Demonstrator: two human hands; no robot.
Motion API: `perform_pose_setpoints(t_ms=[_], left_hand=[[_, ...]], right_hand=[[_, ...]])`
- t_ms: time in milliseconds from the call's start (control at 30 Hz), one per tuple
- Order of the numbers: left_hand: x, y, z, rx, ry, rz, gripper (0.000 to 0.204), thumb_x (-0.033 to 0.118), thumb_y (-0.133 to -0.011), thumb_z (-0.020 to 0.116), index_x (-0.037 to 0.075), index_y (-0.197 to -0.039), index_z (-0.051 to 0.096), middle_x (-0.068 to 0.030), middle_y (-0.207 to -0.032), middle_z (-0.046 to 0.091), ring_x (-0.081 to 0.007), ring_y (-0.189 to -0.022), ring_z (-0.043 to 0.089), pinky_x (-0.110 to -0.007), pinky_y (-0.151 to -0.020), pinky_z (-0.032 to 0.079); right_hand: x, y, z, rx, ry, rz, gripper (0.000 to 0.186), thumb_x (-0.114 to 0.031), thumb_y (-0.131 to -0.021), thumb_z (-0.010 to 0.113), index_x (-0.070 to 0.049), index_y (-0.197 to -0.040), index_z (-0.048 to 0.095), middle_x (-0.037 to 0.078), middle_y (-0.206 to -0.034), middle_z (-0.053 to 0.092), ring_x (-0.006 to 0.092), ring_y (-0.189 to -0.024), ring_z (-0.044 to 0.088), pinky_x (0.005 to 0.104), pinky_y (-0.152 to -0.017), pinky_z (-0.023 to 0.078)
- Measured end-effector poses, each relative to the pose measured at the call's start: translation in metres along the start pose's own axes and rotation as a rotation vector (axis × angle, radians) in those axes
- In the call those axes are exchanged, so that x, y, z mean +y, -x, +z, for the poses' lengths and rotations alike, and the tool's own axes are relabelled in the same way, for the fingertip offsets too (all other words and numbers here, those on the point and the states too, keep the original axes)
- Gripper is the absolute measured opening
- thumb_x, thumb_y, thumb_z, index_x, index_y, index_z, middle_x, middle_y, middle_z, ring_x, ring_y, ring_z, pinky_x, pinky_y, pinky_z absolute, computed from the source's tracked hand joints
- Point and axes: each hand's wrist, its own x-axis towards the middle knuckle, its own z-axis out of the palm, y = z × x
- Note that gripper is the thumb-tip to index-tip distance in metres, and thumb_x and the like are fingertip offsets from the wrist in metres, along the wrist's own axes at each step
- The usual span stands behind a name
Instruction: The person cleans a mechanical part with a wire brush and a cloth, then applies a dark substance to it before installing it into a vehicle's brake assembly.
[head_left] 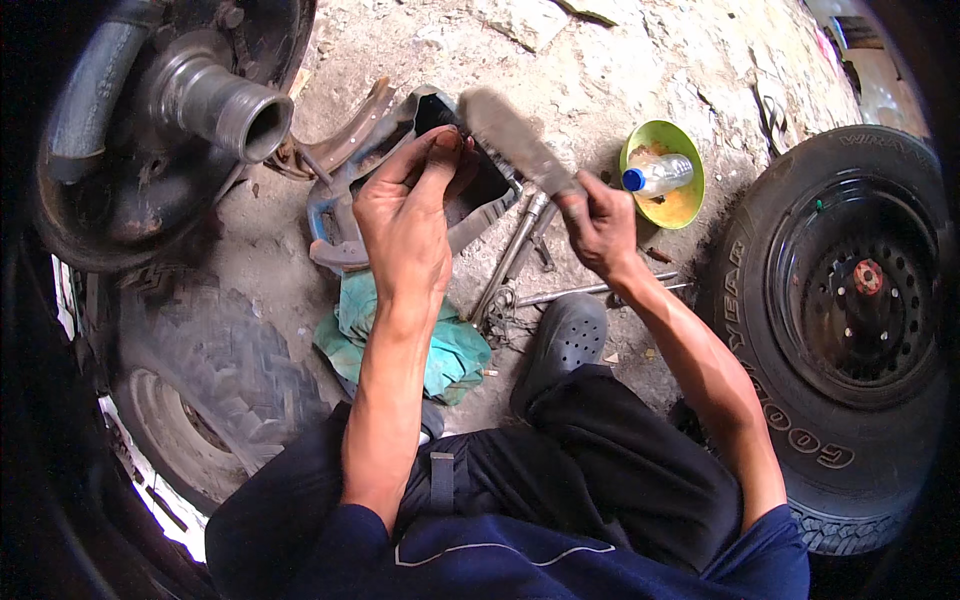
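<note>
My left hand is raised in a pinch, thumb and fingertips pressed together; whatever lies between them is too small and dark to name. My right hand grips the lower end of a flat, grey-brown, paddle-shaped tool. Its broad end points up and left, close to the left fingertips; whether they touch I cannot tell. Below both hands stands a dark open container, partly hidden by the left hand. Curved brake shoes lie beside it.
At upper left, a bare axle end juts from a round plate. A worn tyre lies lower left; a wheel with tyre rests at right. Also around: a teal cloth, metal rods, and a green bowl holding a plastic bottle.
</note>
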Motion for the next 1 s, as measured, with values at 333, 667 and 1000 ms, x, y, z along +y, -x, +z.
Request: perform_pose_setpoints(t_ms=[333,667,1000], left_hand=[[-0.004,0.003,0.005,-0.016,-0.067,0.103,0.016,0.004,-0.086,0.067,-0.001,-0.101,0.069,-0.0081,-0.093,0.069,-0.0161,-0.083,0.066,-0.027,-0.078,0.053],[0.002,0.006,0.011,0.022,0.011,0.089,0.015,0.006,-0.086,0.067,0.0,-0.1,0.069,-0.0085,-0.093,0.069,-0.0153,-0.082,0.066,-0.026,-0.077,0.054],[0.01,0.004,0.011,0.025,0.04,0.003,0.016,0.007,-0.087,0.066,-0.001,-0.101,0.068,-0.0092,-0.093,0.069,-0.0158,-0.081,0.066,-0.024,-0.074,0.054]], right_hand=[[0.019,0.007,0.003,0.06,0.014,-0.084,0.031,-0.028,-0.091,0.059,-0.001,-0.076,0.054,0.018,-0.054,0.042,0.0307,-0.045,0.042,0.0366,-0.046,0.037],[0.013,0.015,0.004,0.02,0.029,0.035,0.027,-0.024,-0.09,0.061,0.0,-0.081,0.054,0.02,-0.056,0.044,0.0325,-0.046,0.043,0.0374,-0.046,0.038],[0.018,0.019,0.005,0.045,0.046,0.041,0.029,-0.03,-0.09,0.06,-0.002,-0.084,0.055,0.022,-0.06,0.047,0.0389,-0.052,0.047,0.0408,-0.048,0.039]])
